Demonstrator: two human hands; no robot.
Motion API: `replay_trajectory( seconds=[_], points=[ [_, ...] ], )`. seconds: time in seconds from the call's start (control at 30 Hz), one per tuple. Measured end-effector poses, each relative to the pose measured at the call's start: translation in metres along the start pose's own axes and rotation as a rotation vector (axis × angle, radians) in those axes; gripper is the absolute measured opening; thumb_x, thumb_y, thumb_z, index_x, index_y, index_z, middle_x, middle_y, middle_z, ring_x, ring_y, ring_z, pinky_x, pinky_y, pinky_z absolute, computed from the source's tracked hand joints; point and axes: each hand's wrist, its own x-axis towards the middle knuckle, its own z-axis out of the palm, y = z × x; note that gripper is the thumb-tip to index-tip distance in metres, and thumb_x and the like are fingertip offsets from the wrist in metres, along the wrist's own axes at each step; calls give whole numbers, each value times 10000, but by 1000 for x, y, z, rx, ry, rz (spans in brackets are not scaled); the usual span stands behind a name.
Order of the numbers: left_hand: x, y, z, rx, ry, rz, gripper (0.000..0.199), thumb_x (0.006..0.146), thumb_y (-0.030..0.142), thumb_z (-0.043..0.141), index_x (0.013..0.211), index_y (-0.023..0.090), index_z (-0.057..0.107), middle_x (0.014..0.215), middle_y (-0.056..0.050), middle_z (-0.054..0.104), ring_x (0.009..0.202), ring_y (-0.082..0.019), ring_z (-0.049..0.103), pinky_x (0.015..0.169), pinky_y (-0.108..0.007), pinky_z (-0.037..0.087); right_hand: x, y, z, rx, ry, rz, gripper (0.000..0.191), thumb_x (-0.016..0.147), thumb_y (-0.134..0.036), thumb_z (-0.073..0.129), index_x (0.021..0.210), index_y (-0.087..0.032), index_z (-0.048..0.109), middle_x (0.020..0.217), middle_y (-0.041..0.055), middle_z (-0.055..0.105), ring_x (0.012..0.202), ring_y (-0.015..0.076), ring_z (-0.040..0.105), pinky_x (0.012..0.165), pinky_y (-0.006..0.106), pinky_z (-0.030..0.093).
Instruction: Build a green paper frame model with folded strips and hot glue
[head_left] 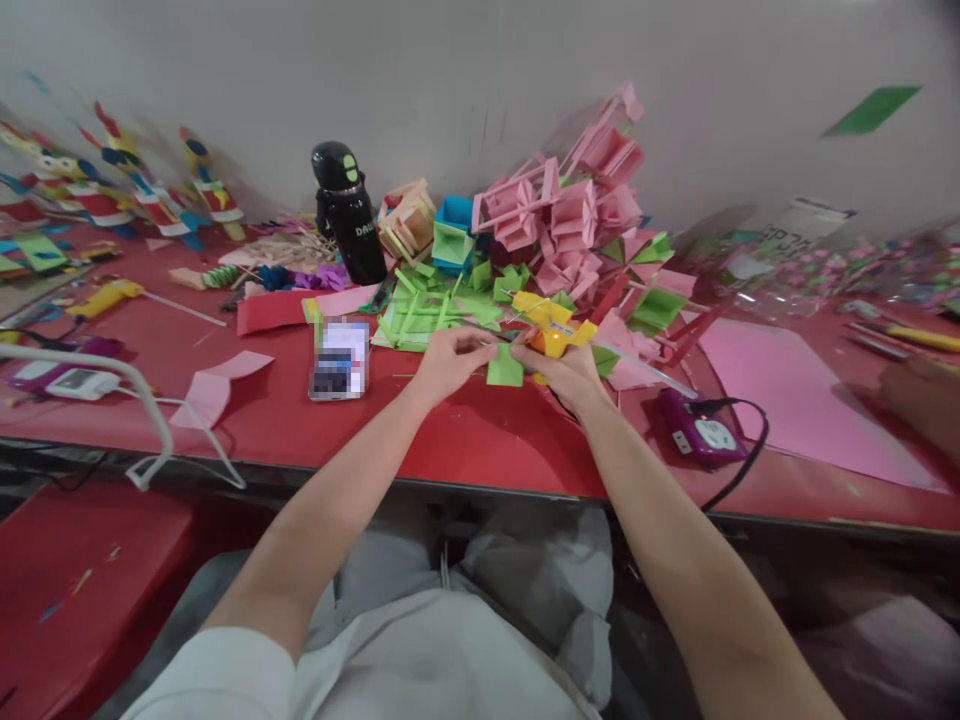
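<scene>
Paper square (505,368), green, pinched by left hand (452,362) and right hand (571,378), yellow glue gun (553,326) at two o'clock, phone (340,362) at nine

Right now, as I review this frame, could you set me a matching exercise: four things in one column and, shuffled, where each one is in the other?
Things
1. green paper square
2. black bottle
3. phone
4. large pink sheet

Places
A. lying on the red table, left of the left hand
B. spread flat, right of the right hand
C. at the fingertips of both hands
D. standing toward the wall

Pairs: 1-C, 2-D, 3-A, 4-B
</scene>
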Motion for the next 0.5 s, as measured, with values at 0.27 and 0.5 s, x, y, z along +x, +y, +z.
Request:
replay_trajectory(
  seconds=[0.27, 0.5],
  points=[
    [-3, 5, 0, 63, 0, 110, 169, 791, 219, 775, 946, 152, 773, 802, -38, 763, 764, -155, 701, 744, -295, 588, 0, 3, 0, 23, 1, 30, 379, 644, -431, 908, 855, -241, 657, 930, 34, 725, 925, 230, 700, 914, 415, 584],
    [-3, 2, 0, 7, 58, -56, 167, 737, 211, 825, 877, 141, 768, 783, -39, 757, 745, -161, 698, 712, -309, 596, 1, 3, 3, 40, 43, 22, 340, 629, -404, 920, 796, -246, 670, 871, 12, 709, 864, 200, 683, 887, 384, 568]
  ],
)
